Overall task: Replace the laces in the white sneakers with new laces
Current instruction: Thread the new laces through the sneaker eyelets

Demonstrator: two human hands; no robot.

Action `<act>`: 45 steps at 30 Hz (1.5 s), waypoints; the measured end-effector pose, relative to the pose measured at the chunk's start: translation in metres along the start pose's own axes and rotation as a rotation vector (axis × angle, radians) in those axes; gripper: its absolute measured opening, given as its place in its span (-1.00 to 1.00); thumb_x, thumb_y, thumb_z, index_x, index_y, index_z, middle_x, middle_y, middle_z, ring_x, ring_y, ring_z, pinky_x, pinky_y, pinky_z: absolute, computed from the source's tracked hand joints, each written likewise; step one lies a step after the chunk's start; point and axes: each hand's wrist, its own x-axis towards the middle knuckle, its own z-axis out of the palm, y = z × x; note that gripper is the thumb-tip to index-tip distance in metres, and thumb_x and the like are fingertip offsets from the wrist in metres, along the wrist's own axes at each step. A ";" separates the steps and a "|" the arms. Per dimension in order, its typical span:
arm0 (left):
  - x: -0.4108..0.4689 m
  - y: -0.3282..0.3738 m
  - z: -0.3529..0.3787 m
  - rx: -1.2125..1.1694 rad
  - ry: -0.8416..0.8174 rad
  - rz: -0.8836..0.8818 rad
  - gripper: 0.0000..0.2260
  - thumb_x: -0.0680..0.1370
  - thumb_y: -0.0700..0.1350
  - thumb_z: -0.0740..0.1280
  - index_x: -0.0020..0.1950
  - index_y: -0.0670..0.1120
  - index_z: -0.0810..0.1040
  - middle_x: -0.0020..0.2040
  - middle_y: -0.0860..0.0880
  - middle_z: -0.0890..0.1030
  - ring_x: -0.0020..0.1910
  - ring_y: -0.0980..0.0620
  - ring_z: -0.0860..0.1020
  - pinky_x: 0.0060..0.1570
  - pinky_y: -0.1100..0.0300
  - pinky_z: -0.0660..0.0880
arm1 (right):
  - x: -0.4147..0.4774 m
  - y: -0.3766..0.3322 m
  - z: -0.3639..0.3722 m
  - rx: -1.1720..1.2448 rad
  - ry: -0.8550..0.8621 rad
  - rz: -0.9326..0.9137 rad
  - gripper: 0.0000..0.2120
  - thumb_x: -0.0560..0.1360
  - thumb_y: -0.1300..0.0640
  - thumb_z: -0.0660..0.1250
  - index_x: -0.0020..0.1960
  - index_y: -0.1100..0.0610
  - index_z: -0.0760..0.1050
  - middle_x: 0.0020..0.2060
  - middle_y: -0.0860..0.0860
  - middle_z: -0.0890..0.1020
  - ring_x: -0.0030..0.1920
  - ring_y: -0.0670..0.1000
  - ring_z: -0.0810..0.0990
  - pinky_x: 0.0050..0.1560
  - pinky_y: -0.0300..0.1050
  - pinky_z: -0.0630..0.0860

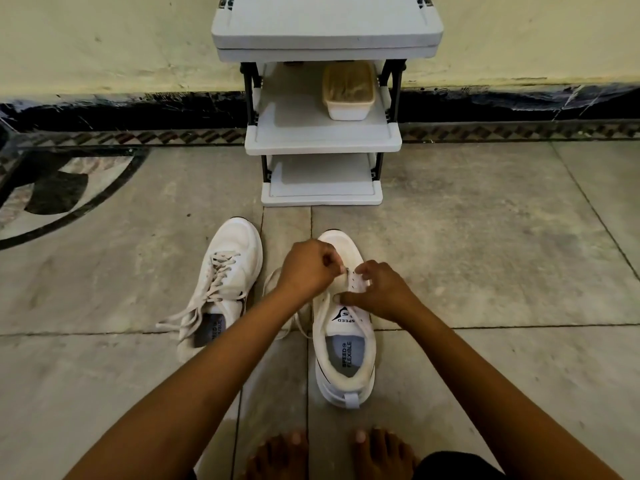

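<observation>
Laces sit threaded but untied in the white low-top sneaker (221,282), well left of the fingers. Pale flat lace (265,285) trails from the second white sneaker (346,372) under both hands. A hard tug could jam its tip in an eyelet or drag the shoe. Left hand (308,268), wrist bent, pinches that lace near the toe. Right hand (381,292) pins the eyelet flap with curled fingers.

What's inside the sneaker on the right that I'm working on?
Inside the sneaker, a pale insole printed SPEED FLEXIBLE shows at the heel end. The tongue, the left hand and the right hand cover it, so the toe end cannot be seen.
</observation>
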 end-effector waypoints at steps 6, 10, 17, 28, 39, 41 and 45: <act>0.002 -0.002 0.029 0.229 0.049 -0.050 -0.86 0.49 -0.16 0.30 -0.09 -0.12 0.66 -0.09 -0.12 0.67 -0.03 -0.11 0.58 -0.05 0.07 0.51 | 0.001 0.006 0.002 0.135 0.229 -0.069 -0.78 0.52 0.16 0.26 0.11 0.20 0.56 0.03 0.07 0.63 0.06 0.03 0.56 -0.08 -0.22 0.34; 0.004 0.001 0.036 0.196 0.081 -0.079 -0.85 0.50 -0.14 0.29 -0.09 -0.06 0.66 -0.09 -0.07 0.67 -0.05 -0.07 0.59 -0.14 0.13 0.47 | -0.002 0.011 0.003 0.267 0.223 -0.054 -0.77 0.53 0.19 0.20 0.08 0.18 0.59 0.00 0.05 0.64 0.00 0.01 0.55 -0.02 -0.15 0.40; 0.004 0.003 0.043 0.056 0.106 -0.189 -0.87 0.50 -0.16 0.31 -0.11 -0.05 0.66 -0.10 -0.04 0.68 -0.04 -0.03 0.59 -0.10 0.18 0.47 | -0.004 0.020 0.004 0.466 0.124 0.017 -0.75 0.51 0.17 0.24 0.15 0.07 0.56 0.09 0.03 0.60 0.11 0.02 0.56 0.24 0.06 0.46; 0.002 0.005 0.050 0.114 0.174 -0.221 -0.87 0.50 -0.16 0.31 -0.04 -0.06 0.64 -0.06 -0.09 0.66 0.01 -0.09 0.56 -0.11 0.16 0.42 | -0.003 0.024 0.007 0.559 0.079 0.003 -0.73 0.49 0.15 0.30 0.19 0.02 0.50 -0.05 -0.12 0.54 0.11 0.06 0.56 0.25 0.12 0.46; 0.003 -0.004 0.051 -0.162 0.228 -0.221 -0.74 0.42 -0.21 0.38 -0.19 -0.01 0.29 -0.16 -0.05 0.65 -0.08 -0.10 0.58 -0.08 0.00 0.49 | -0.003 0.025 0.004 0.614 -0.015 -0.020 -0.66 0.48 0.11 0.37 0.24 0.07 0.47 0.09 -0.03 0.50 0.13 0.02 0.54 0.13 -0.12 0.53; 0.004 -0.006 0.052 -0.161 0.243 -0.238 -0.70 0.42 -0.20 0.39 -0.25 0.02 0.26 -0.17 -0.07 0.65 -0.09 -0.11 0.57 -0.10 0.01 0.48 | -0.004 0.024 0.004 0.625 -0.031 -0.025 -0.62 0.48 0.11 0.38 0.28 0.10 0.46 0.13 0.01 0.50 0.14 0.03 0.53 0.09 -0.15 0.52; 0.006 -0.003 0.057 0.013 0.276 -0.207 -0.81 0.45 -0.18 0.33 -0.13 -0.04 0.31 -0.14 -0.11 0.60 -0.12 -0.15 0.55 -0.19 0.07 0.42 | -0.006 0.023 0.005 0.582 -0.029 -0.022 -0.58 0.49 0.06 0.36 0.32 0.10 0.44 0.19 0.02 0.48 0.18 0.04 0.51 0.26 -0.02 0.46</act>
